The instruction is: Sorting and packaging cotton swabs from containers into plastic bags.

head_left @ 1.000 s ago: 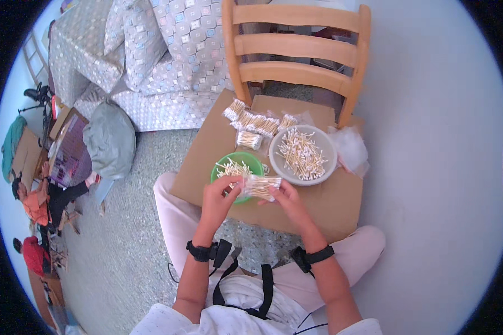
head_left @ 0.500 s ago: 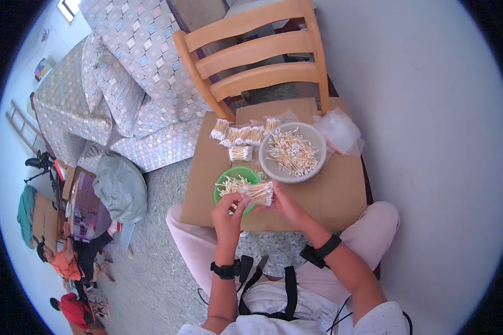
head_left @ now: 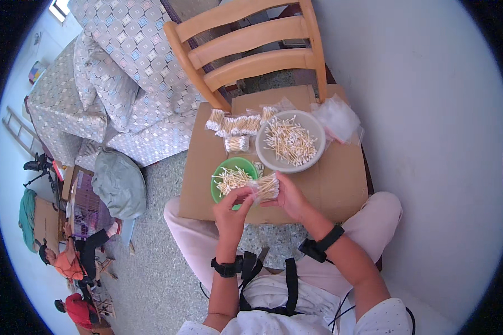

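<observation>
My left hand (head_left: 233, 205) and my right hand (head_left: 289, 195) together hold a small clear bag of cotton swabs (head_left: 266, 186) just above the near edge of a green bowl (head_left: 236, 166). The green bowl holds a loose bunch of swabs. Behind it stands a larger grey bowl (head_left: 289, 140) filled with loose cotton swabs. Several filled small bags of swabs (head_left: 236, 125) lie in a row to the left of the grey bowl. All of this rests on a sheet of brown cardboard (head_left: 341, 184) across a wooden chair seat.
The wooden chair back (head_left: 250, 42) rises behind the cardboard. A pile of empty clear plastic bags (head_left: 337, 118) lies right of the grey bowl. A bed with a patterned cover (head_left: 117, 72) stands at left, a grey bundle (head_left: 116, 182) and clutter lie on the floor, and a white wall is at right.
My head has tilted, so the whole scene sits differently in view. Both hands stay on the swab bag over the green bowl, fingers shifting slightly.
</observation>
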Demonstrator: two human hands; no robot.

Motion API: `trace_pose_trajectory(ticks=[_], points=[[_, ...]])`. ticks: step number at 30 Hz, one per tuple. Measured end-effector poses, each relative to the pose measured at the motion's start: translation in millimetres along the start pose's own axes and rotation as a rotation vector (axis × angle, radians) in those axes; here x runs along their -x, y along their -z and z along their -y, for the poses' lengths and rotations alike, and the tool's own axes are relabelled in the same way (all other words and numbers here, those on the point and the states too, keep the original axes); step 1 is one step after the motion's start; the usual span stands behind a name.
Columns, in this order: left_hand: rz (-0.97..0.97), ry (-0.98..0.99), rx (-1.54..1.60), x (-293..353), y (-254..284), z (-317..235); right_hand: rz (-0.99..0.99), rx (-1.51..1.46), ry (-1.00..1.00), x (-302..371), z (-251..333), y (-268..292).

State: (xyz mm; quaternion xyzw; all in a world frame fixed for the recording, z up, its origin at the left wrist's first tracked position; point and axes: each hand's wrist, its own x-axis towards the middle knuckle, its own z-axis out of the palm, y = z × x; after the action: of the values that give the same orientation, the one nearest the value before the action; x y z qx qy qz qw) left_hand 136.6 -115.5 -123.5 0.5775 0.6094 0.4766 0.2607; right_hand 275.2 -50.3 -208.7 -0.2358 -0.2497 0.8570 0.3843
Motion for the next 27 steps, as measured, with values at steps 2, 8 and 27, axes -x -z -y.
trace_pose_trajectory(ticks=[2,8,27], points=[[0.023,0.013,0.050,2,-3,-1,0.012,-0.024,-0.004,1,-4,2],[0.059,-0.078,0.038,2,-7,-5,0.097,0.000,0.168,1,-6,-2],[0.398,0.117,0.386,9,-29,-4,-0.114,0.245,0.505,12,-1,-11]])
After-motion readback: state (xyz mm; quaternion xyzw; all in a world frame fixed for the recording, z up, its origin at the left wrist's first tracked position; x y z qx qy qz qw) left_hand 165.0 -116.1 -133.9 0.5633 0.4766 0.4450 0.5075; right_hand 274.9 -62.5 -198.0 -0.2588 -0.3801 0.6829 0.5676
